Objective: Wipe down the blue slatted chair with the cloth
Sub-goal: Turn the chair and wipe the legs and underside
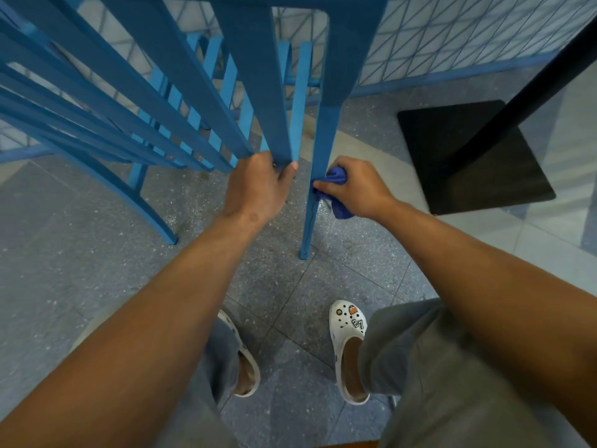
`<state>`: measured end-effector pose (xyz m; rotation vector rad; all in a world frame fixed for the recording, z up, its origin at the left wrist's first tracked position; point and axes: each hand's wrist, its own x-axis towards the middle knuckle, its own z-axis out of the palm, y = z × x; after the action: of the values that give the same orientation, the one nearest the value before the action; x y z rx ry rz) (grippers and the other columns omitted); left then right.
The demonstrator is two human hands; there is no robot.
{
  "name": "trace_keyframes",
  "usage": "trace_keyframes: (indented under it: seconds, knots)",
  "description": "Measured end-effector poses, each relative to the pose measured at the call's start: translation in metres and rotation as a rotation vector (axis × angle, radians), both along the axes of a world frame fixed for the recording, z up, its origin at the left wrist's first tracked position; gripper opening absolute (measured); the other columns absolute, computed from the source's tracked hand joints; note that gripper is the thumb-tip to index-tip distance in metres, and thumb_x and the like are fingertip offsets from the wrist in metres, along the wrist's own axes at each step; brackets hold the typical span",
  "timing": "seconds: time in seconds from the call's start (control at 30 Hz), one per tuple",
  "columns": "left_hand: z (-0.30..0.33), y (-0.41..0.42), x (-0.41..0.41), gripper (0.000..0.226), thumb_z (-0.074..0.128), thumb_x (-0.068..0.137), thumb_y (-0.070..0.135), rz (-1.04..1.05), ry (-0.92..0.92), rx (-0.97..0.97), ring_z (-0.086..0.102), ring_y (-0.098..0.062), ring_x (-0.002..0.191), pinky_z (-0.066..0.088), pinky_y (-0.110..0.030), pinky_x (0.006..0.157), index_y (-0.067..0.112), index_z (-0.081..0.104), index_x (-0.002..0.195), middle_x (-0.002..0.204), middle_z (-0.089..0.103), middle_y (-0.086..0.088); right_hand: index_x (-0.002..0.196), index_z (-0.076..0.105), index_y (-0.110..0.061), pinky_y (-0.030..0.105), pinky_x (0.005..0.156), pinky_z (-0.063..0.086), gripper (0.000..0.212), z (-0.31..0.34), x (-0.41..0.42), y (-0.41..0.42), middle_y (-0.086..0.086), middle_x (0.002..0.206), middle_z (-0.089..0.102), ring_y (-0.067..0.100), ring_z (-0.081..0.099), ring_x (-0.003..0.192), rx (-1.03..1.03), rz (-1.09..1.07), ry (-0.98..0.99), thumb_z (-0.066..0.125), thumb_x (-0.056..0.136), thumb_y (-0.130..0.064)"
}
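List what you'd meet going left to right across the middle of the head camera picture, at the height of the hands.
Left rear chair leg → left hand gripping a back slat → right rear chair leg → blue cloth → right hand holding it → black table base.

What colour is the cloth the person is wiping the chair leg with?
The cloth is deep blue, darker than the chair leg; it shows in the head view.
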<state>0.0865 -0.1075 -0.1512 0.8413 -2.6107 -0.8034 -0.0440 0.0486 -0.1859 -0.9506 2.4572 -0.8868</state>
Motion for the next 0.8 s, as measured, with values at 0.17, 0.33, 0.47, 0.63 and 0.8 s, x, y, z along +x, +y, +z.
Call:
trace_keyframes:
  seconds: [0.17,0.33,0.47,0.63,0.8]
  knots:
    - [0.005,-0.003,0.004,0.033,0.063,0.098,0.040,-0.032,0.011,0.002,0.071,-0.022,0.086,0.057,-0.034,0.074,0.009,0.073,0.102,0.093,0.076,-0.003,0.086,0.063,-0.024,0.032,0.070,0.052,0.024,0.026,-0.001,-0.002,-0.006,0.086,0.069,0.014,0.064,0.080,-0.080,-0.001,0.069,0.079,0.085,-0.042]
    - [0.004,-0.010,0.004,0.029,0.062,0.099,0.036,-0.028,-0.006,0.016,0.067,-0.024,0.077,0.057,-0.040,0.072,0.009,0.074,0.097,0.080,0.070,-0.001,0.087,0.067,-0.023,0.019,0.068,0.053,0.025,0.043,-0.003,0.005,-0.014,0.084,0.070,-0.001,0.066,0.077,-0.299,-0.046,-0.010,0.082,0.083,-0.042]
    - [0.004,-0.012,0.006,0.026,0.062,0.099,0.036,-0.060,0.029,0.026,0.069,-0.022,0.077,0.058,-0.043,0.072,0.013,0.074,0.099,0.082,0.073,-0.001,0.092,0.066,-0.015,0.032,0.073,0.053,0.032,0.012,-0.006,0.000,-0.004,0.089,0.070,0.013,0.066,0.083,-0.071,0.006,-0.015,0.082,0.082,-0.041]
    - [0.004,-0.025,0.008,0.022,0.063,0.099,0.029,-0.163,0.046,0.019,0.074,-0.015,0.084,0.061,-0.041,0.076,0.010,0.074,0.099,0.088,0.077,-0.001,0.094,0.068,-0.017,0.037,0.074,0.054,0.029,0.005,-0.003,-0.006,-0.003,0.093,0.070,0.019,0.066,0.086,0.017,0.040,0.030,0.080,0.084,-0.042]
    - [0.003,-0.028,0.012,0.021,0.061,0.100,0.027,-0.211,0.080,0.029,0.073,-0.011,0.082,0.062,-0.039,0.075,0.011,0.074,0.100,0.088,0.076,0.000,0.088,0.066,-0.022,0.019,0.068,0.050,0.026,0.036,-0.005,0.004,-0.009,0.088,0.070,0.003,0.063,0.077,-0.247,-0.024,-0.004,0.084,0.082,-0.040]
